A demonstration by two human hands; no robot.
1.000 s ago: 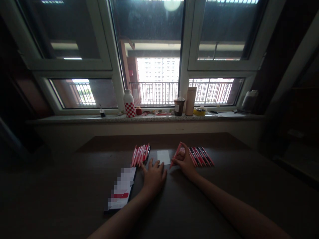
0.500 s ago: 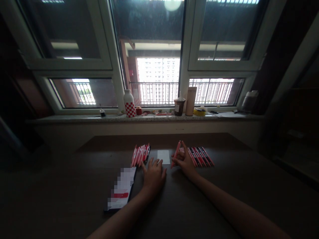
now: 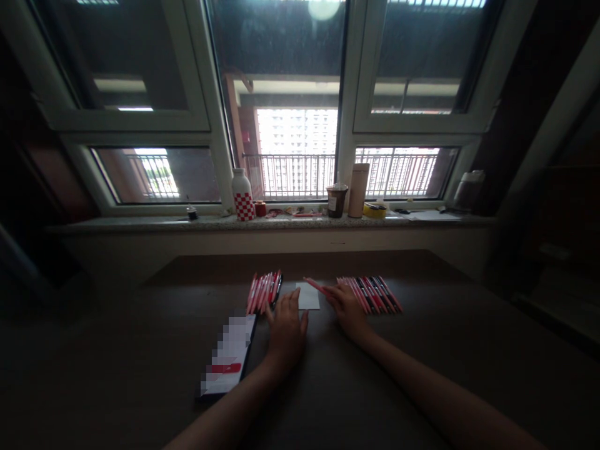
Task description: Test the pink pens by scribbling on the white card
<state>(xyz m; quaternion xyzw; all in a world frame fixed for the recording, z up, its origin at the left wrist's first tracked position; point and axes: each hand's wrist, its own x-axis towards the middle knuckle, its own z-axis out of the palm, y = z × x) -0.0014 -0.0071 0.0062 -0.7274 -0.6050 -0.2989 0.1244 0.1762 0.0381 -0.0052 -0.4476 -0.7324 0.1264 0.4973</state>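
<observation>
Over the paper [image 3: 310,300], the right hand [image 3: 350,312] pinches a pen [image 3: 315,285] with closed fingers; the left hand [image 3: 285,326], fingers loosely spread and empty, perhaps steadies the paper.

A dark brown table [image 3: 450,312] is seen beneath the gripping right hand [image 3: 347,306]. Just left of the grip, white paper [image 3: 310,300] is laid flat. Farther left, a bunch of pens [image 3: 264,292] is set close together. Right beside the grip, a row of pens [image 3: 377,295] is partly hidden. Left and nearer the body, a flat box [image 3: 237,350] is placed.
</observation>
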